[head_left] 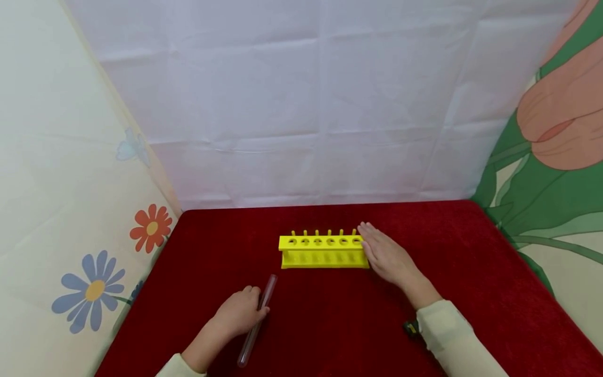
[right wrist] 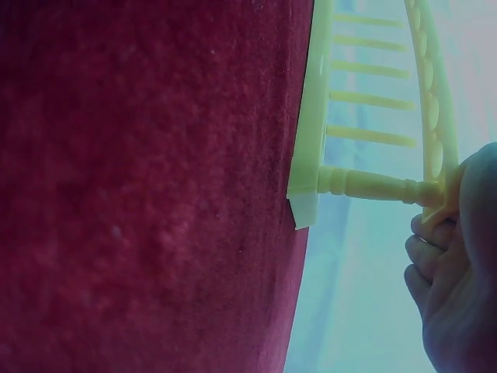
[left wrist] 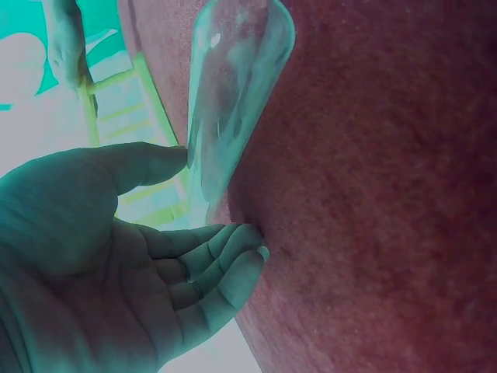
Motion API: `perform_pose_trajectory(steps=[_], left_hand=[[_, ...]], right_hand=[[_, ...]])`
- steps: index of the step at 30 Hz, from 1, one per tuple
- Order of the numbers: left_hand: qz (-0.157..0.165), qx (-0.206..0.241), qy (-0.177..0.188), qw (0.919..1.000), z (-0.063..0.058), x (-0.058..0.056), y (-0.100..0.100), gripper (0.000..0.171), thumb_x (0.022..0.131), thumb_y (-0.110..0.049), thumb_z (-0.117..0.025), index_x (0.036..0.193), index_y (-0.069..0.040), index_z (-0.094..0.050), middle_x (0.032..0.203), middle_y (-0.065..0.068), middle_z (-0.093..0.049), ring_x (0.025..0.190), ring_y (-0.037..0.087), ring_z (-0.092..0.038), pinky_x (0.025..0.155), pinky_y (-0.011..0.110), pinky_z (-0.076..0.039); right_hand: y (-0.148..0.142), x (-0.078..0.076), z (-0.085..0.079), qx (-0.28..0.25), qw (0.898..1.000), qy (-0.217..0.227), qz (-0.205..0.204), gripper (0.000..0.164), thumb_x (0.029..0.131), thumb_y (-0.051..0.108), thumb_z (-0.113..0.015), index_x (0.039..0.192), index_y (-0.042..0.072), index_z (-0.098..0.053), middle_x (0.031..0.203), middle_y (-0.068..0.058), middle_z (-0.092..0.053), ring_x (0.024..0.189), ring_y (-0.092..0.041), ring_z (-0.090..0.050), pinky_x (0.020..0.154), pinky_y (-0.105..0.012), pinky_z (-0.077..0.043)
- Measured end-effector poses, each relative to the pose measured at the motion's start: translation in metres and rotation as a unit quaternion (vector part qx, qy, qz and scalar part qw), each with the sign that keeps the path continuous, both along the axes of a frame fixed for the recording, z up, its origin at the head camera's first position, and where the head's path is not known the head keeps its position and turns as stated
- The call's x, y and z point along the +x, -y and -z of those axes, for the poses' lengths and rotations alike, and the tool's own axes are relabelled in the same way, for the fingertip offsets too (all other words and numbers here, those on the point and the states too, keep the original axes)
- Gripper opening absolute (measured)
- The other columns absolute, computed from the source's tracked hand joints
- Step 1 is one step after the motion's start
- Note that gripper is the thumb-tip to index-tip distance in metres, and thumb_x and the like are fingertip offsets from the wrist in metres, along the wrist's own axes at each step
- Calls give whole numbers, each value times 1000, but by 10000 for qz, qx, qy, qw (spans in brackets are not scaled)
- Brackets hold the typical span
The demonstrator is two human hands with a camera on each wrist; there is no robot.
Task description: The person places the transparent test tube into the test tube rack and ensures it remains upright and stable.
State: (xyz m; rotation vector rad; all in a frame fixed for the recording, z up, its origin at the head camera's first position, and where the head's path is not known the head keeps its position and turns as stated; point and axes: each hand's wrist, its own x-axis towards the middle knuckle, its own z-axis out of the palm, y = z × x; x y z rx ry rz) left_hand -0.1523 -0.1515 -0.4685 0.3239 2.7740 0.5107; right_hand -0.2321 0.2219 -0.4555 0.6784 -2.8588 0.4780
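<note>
A clear test tube (head_left: 252, 337) slants across the red cloth, between the thumb and fingers of my left hand (head_left: 239, 311). In the left wrist view, the thumb meets one side of the tube (left wrist: 233, 85), and curled fingers lie across from it, hiding its far part. A yellow test tube rack (head_left: 325, 258) stands upright on the cloth, its row of round holes facing up. My right hand (head_left: 388, 255) holds the rack's right end, thumb at the front and fingers behind. In the right wrist view, those fingers (right wrist: 425, 260) are at the corner of the top plate.
Red cloth (head_left: 320, 324) covers the table. A white sheet (head_left: 301, 104) hangs behind it, with flower-printed panels (head_left: 28, 209) at both sides. A small black object (head_left: 412, 329) with a yellow mark is by the right sleeve. Upright pegs line the rack's back.
</note>
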Motion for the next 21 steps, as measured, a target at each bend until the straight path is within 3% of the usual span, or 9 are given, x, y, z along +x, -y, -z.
perform_pose_trajectory(steps=[12, 21], left_hand=[[-59, 102, 138, 9998, 0, 0, -4, 32, 93, -26, -74, 104, 0, -58, 86, 7, -55, 68, 17, -54, 59, 34, -49], [-142, -58, 6, 9999, 4, -2, -10, 34, 91, -28, -75, 102, -1, -57, 83, 6, -54, 65, 17, -54, 56, 33, -50]], right_hand=[[0, 0, 0, -20, 10000, 11, -7, 49, 109, 17, -38, 151, -7, -38, 157, -23, -39, 148, -39, -32, 119, -53, -27], [-1, -1, 1, 46, 9999, 97, 7, 50, 109, 19, -37, 153, -6, -36, 159, -22, -36, 148, -38, -31, 120, -53, -27]])
